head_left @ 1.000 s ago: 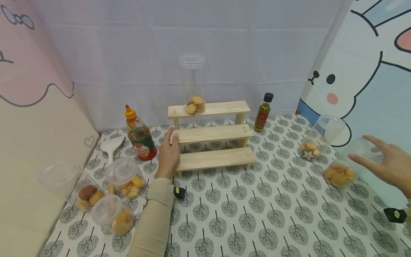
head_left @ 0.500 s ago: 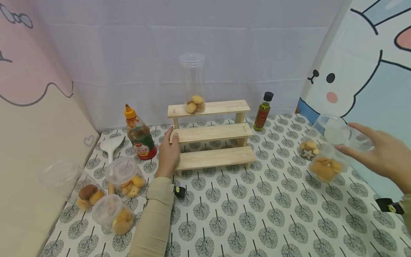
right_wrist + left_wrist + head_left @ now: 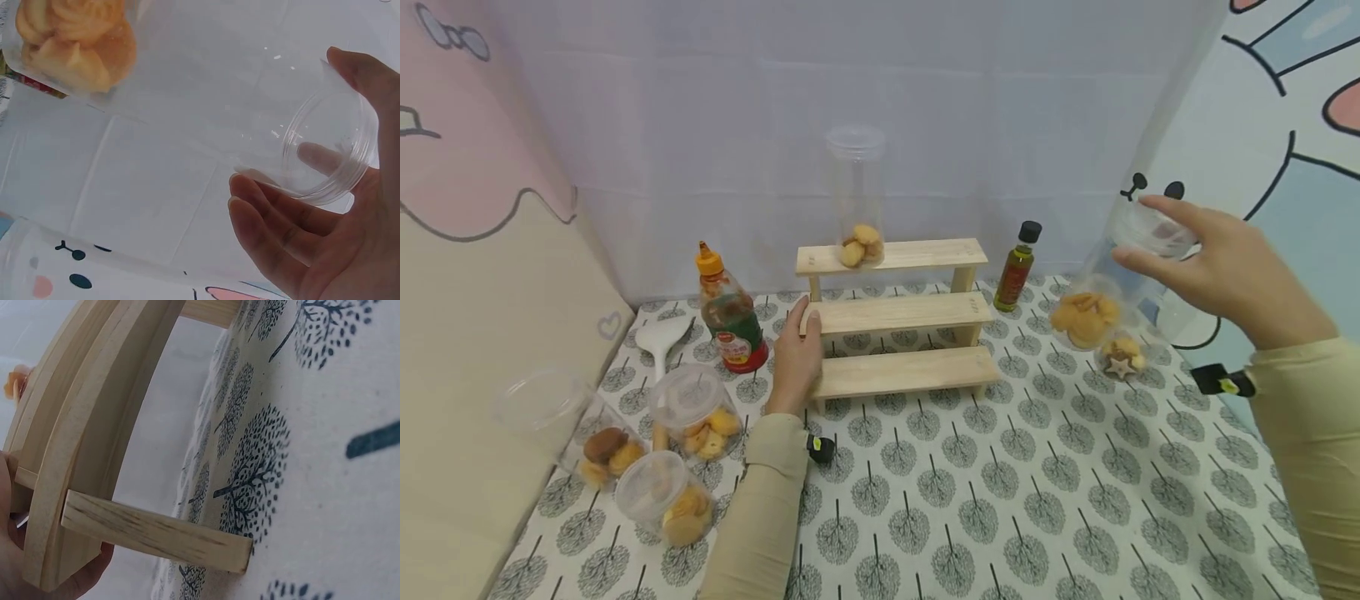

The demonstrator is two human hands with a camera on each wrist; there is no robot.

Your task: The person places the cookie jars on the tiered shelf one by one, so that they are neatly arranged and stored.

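Right hand (image 3: 1221, 262) clamps tall clear plastic jar of golden-brown cookies (image 3: 1086, 321); left hand (image 3: 797, 358) grips pale three-tier wooden shelf (image 3: 895, 315).
Held jar tilts, gripped round its upper end, cookies settled low, between small black-capped oil bottle (image 3: 1013, 271) and clear jar with star-shaped cookie (image 3: 1122, 358) (overlapping the latter in head view). Left fingers curl round shelf's left end; tall clear jar of round cookies (image 3: 861, 246) stands upright on top tier.
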